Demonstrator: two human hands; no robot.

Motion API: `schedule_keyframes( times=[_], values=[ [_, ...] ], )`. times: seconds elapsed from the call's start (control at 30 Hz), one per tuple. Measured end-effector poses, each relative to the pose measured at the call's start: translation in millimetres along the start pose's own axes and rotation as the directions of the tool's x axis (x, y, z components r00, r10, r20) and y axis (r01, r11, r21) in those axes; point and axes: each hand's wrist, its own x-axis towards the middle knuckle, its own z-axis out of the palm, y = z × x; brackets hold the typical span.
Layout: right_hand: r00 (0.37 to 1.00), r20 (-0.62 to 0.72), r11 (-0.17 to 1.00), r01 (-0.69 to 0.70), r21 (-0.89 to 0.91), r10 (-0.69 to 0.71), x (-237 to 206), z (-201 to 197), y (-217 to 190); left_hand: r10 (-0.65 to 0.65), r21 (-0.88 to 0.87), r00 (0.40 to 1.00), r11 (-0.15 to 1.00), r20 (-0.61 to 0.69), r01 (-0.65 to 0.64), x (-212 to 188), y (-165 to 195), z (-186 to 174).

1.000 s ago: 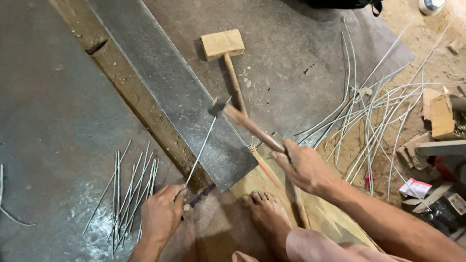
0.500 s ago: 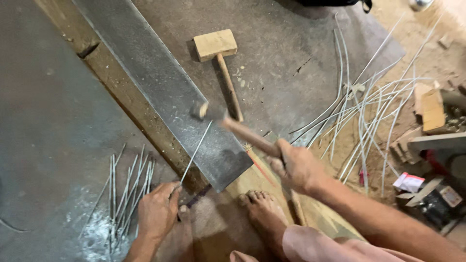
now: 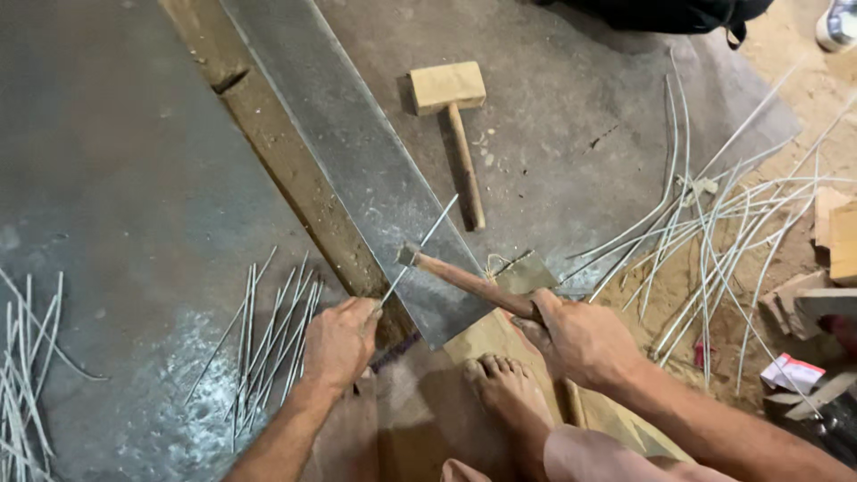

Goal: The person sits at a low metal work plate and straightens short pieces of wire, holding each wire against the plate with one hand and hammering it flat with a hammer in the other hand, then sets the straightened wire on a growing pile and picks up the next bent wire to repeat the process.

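Note:
My left hand [image 3: 339, 341] pinches the near end of a thin metal rod [image 3: 420, 246] that lies slanted across a long grey steel bar [image 3: 357, 170]. My right hand [image 3: 585, 341] grips the wooden handle of a small hammer [image 3: 464, 281], whose metal head rests down on the rod on the bar. Beside the bar runs a wooden beam [image 3: 295, 192]. My bare foot [image 3: 509, 393] rests on a board just below the bar's near end.
A wooden mallet [image 3: 451, 116] lies on the floor beyond the bar. Several straight rods [image 3: 268, 335] lie left of my left hand, more at the far left [image 3: 27, 375]. A heap of bent rods [image 3: 723, 223] and wood blocks [image 3: 835, 236] sits at right.
The hammer head has come down from above the bar onto the rod. My right hand dropped lower; my left hand kept its hold on the rod.

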Motion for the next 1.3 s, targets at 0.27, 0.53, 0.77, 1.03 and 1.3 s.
schedule_keyframes(
  times=[0.27,0.53,0.77,1.03,1.3],
  values=[
    [0.997,0.012,0.981,0.079,0.178,-0.082,6,-15,-5,0.150,0.287,0.981,0.941,0.123,-0.180,12,24,-30],
    [0.984,-0.025,0.648,0.135,0.750,-0.176,9,-20,-33,0.733,0.277,0.670,0.623,0.119,-0.731,30,92,-60],
    [0.971,0.162,0.465,-0.064,0.883,-0.174,15,-5,-40,0.696,0.231,0.718,0.701,-0.012,-0.675,34,112,-58],
    [0.990,-0.092,0.234,0.115,0.965,-0.107,38,4,-53,-0.230,-0.472,0.849,0.748,0.475,0.467,-9,101,-11],
    [0.984,-0.131,0.623,0.029,0.782,0.119,51,-3,-47,-0.247,-0.367,0.922,0.862,0.297,0.349,-28,33,20]
  ],
)
